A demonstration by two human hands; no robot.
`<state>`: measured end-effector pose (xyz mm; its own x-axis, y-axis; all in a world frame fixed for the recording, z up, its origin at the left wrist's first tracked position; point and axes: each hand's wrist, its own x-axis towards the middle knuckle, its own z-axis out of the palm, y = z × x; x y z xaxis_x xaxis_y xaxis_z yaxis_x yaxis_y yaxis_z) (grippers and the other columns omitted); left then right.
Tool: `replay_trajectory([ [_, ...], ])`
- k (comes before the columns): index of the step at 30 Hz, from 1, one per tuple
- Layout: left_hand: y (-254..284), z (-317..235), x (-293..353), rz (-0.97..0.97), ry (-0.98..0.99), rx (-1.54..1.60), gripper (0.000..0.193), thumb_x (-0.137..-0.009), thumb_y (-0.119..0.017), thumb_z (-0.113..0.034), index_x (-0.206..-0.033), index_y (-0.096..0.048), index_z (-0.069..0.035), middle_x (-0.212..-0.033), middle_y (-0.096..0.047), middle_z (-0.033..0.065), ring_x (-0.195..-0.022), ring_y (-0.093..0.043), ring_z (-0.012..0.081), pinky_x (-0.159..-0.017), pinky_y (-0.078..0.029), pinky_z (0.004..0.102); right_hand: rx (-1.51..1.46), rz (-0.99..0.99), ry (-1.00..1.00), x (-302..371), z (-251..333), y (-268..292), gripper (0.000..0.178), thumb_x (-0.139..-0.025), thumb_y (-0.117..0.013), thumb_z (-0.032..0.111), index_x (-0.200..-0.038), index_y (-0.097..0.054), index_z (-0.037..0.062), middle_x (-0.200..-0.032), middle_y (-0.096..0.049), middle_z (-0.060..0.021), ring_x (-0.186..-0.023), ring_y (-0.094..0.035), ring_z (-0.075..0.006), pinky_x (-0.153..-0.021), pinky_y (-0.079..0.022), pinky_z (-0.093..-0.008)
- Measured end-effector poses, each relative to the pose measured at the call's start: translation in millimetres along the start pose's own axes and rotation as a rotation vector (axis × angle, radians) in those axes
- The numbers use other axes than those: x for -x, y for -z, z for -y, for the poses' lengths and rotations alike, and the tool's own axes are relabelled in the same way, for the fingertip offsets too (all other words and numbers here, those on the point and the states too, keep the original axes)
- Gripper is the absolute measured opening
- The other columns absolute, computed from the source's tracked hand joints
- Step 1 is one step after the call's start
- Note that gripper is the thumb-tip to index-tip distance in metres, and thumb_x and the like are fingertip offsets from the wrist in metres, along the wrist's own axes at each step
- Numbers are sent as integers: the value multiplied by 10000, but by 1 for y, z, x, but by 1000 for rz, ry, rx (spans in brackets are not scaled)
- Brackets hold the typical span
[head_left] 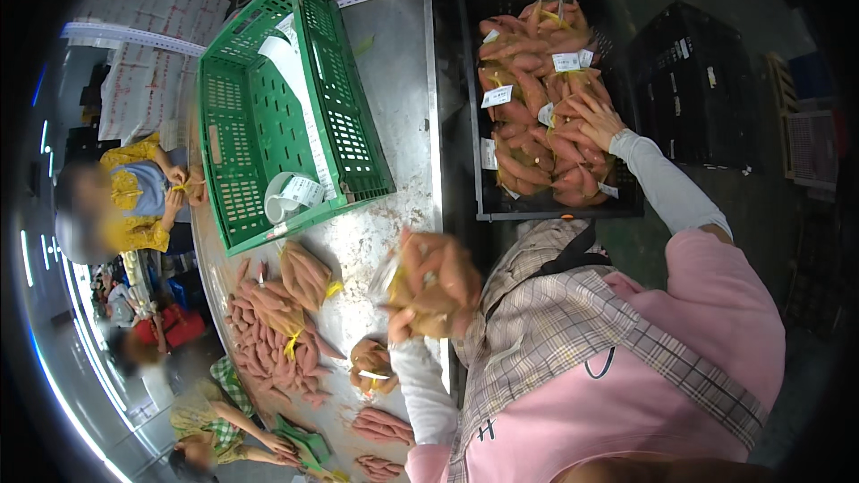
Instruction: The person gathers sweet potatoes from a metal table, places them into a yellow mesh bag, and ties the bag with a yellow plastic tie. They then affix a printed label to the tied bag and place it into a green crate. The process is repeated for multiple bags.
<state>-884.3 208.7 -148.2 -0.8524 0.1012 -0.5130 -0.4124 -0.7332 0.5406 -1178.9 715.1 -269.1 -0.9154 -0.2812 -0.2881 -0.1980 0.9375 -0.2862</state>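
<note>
The left hand [404,326] is curled up around a clear bag of sweet potatoes [432,282], gripping it from below and holding it above the desk's near edge; the bag is blurred, so I cannot make out just where the fingers sit. The right hand [598,121] reaches far out to the side, fingers spread and pressed flat on the packed sweet potatoes in a black crate [548,94] standing beside the desk. Those are long, tapered, reddish roots in plastic, with white labels scattered on top.

The desk [403,80] is dull sheet metal, scuffed and dusty. On it, just left of the held bag, lie more bags [304,275] tied with yellow bands, and beyond them a loose heap of roots [268,353] along the far edge. A small bag [372,365] rests near the left forearm, with bundles [383,425] lower down. A green lattice crate [277,98], tilted, holds a long white paper strip and a tape roll [286,197].

Across the desk another person in yellow [134,192] has both hands together on something small.
</note>
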Motion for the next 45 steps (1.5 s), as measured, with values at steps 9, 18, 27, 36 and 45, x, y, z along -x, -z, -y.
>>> replay_trajectory([
  [9, -112, 48, -209, 340, 250, -263, 847, -763, -676, -137, -1488, -254, -18, -1221, -556, 226, -1121, -577, 359, -904, -514, 447, -432, -394, 15, 26, 47, 47, 622, -891, -623, 239, -1442, -383, 79, -1479, -360, -175, -1352, -380, -349, -1105, -337, -383],
  [18, -172, 98, -242, 79, -677, -1622, 716, -790, -670, -102, -1437, -370, -30, -1383, -461, 259, -1240, -484, 418, -1024, -423, 420, -459, -420, 330, 50, 81, 8, 406, -807, -622, 91, -1196, -565, -9, -1273, -550, -199, -1233, -499, -366, -1033, -414, -427],
  [27, -144, 132, -302, 177, -561, -1931, 625, -925, -559, -255, -1472, -335, -51, -1478, -346, 245, -1357, -331, 440, -1118, -292, 495, -277, -187, 281, 43, 118, -37, 811, -724, -717, 219, -1439, -377, 43, -1532, -295, -138, -1457, -186, -333, -1152, -250, -491],
  [36, -142, 113, -300, 189, -595, -1777, 675, -884, -603, -327, -1461, -360, -72, -1485, -335, 242, -1375, -290, 454, -1136, -276, 476, -254, 21, 181, 20, 130, -1, 761, -720, -730, 265, -1401, -452, 74, -1459, -405, -180, -1394, -322, -354, -1120, -298, -488],
  [45, -76, 79, -111, -606, -631, -1444, 473, -838, -660, -160, -1297, -572, -86, -1395, -480, 209, -1284, -454, 395, -1077, -361, 445, 0, -341, 137, -172, 96, -33, 357, -873, -510, 109, -1226, -523, 52, -1198, -585, -231, -1138, -557, -400, -925, -469, -454],
])
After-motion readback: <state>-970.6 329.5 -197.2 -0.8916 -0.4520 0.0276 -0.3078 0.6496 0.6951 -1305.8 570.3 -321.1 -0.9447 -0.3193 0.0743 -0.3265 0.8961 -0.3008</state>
